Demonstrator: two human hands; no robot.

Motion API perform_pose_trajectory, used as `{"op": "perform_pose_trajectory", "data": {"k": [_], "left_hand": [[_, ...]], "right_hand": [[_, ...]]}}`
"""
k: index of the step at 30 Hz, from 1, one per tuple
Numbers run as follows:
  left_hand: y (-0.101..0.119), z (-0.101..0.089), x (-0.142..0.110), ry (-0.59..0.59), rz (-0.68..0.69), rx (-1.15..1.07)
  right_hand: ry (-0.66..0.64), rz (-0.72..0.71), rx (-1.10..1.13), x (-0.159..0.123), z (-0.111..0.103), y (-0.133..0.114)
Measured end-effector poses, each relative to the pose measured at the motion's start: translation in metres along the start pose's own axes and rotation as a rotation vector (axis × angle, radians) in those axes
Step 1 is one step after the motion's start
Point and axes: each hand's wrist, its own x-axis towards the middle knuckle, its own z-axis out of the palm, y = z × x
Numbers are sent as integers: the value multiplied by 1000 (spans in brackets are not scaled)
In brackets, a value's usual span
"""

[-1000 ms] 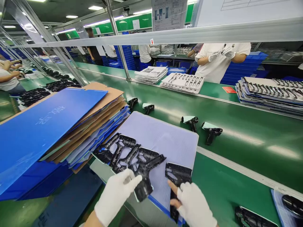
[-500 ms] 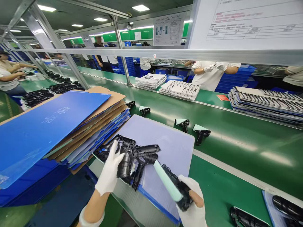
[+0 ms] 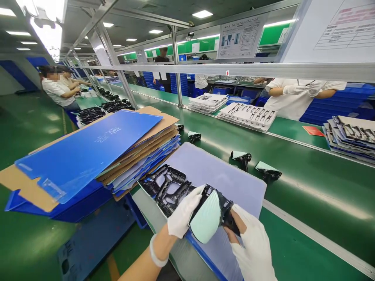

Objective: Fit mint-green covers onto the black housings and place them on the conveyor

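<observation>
Head view, looking forward and down over a green conveyor belt: a black moulded plastic part with a curved mint-green film across one face, held up between both hands, just above a lavender corrugated plastic sheet and apart from it. Left hand in a white glove, fingers together and partly extended, pressed closely against the film side of the part, with a white band around the wrist. Right hand, gloved as well, curled around the far black end and clearly grasping it — neither hand released, the part clamped firmly between them. On the sheet, near the left hand, a cluster of similar black moulded parts, lying flat and overlapping. Left of the sheet, a tall stack of blue corrugated boards interleaved with brown cardboard sheets. Farther along the belt, black parts with mint-green film standing in a scattered row, well apart from both hands. Across the line, a co-worker in a white shirt and white gloves, hands raised at chest height — beside that person, a layered stack of trays loaded with black parts.
</observation>
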Motion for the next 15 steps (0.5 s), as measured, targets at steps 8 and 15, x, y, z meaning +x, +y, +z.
{"op": "perform_pose_trajectory", "data": {"k": [8, 15], "left_hand": [[-1, 5, 0, -116, -116, -90], [9, 0, -3, -256, 224, 157]], "right_hand": [[-92, 84, 27, -12, 14, 6], [-545, 701, 842, 12, -2, -11]]}}
